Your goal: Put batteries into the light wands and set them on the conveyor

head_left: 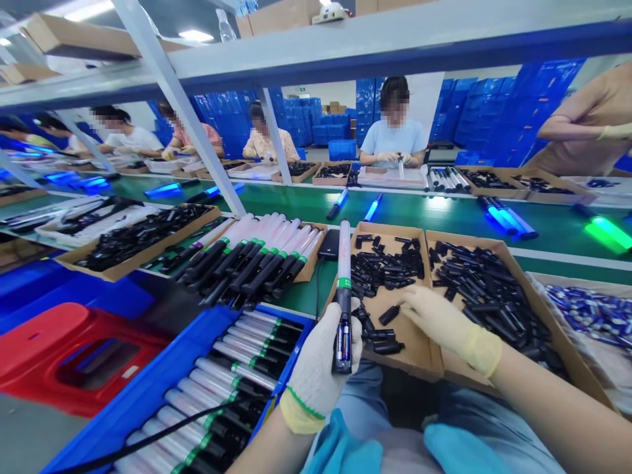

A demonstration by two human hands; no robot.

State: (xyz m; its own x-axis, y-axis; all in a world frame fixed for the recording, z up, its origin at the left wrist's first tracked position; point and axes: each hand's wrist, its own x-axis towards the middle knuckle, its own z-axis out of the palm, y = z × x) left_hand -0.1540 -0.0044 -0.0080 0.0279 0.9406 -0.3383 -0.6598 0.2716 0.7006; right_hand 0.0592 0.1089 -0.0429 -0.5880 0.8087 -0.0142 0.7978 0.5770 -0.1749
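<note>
My left hand (pixel 316 365), in a white knit glove over a yellow one, is closed around the black handle of a light stick (pixel 344 253). The stick stands nearly upright, with a clear tube on top and a green band. Its battery compartment is uncovered and shows batteries (pixel 342 339) inside. My right hand (pixel 439 319), in a pale yellow glove, reaches over a cardboard tray (pixel 402 359) of small black covers. Its fingers are stretched out beside one loose black cover (pixel 390 315); I see nothing held in them.
A second tray of black parts (pixel 498 303) and a pile of batteries (pixel 587 316) lie to the right. Light sticks (pixel 261 253) are stacked left, above a blue crate (pixel 118 401) of more sticks. Beyond runs a green conveyor (pixel 291 201) with lit sticks; people sit across it.
</note>
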